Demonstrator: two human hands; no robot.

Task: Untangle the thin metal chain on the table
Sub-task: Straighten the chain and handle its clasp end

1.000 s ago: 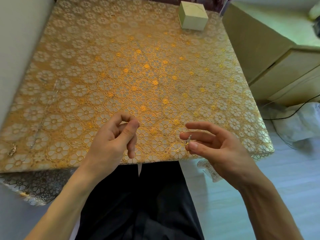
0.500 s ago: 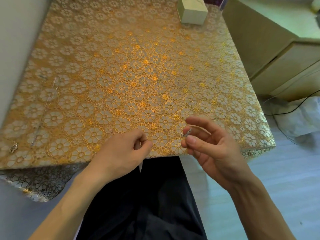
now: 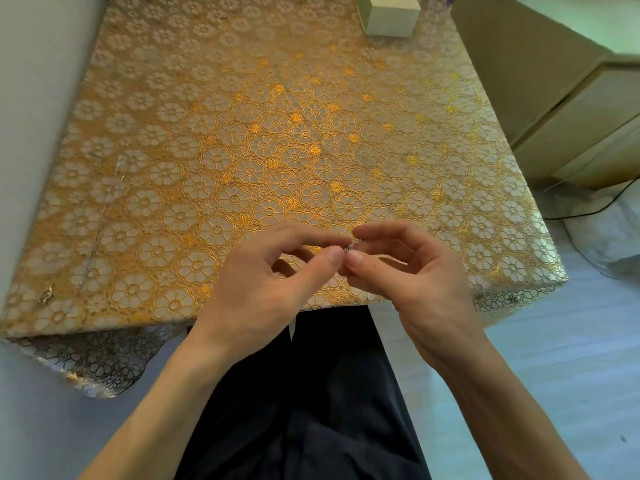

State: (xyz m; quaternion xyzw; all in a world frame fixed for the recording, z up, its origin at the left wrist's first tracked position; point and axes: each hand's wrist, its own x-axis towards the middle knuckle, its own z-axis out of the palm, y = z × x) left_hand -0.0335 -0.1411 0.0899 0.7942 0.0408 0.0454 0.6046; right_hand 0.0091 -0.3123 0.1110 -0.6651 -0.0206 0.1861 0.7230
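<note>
A small bunched silver chain (image 3: 354, 244) sits between the fingertips of both hands, just above the near edge of the table (image 3: 277, 133) with its gold floral cloth. My right hand (image 3: 415, 271) pinches it between thumb and forefinger. My left hand (image 3: 273, 282) meets it from the left, thumb and forefinger closing on the same clump. Most of the chain is hidden by the fingertips. A second thin chain (image 3: 104, 216) lies stretched out along the table's left side, with a small clasp or pendant (image 3: 46, 293) at its near end.
A pale box (image 3: 389, 13) stands at the table's far edge. A wall runs along the left side. A beige cabinet (image 3: 571, 109) stands to the right, with a black cable (image 3: 595, 209) and white sheeting on the floor. My dark-trousered legs are below the table edge.
My left hand moved right and up to meet my right hand, and its fingertips now pinch the chain clump that only the right hand held before.
</note>
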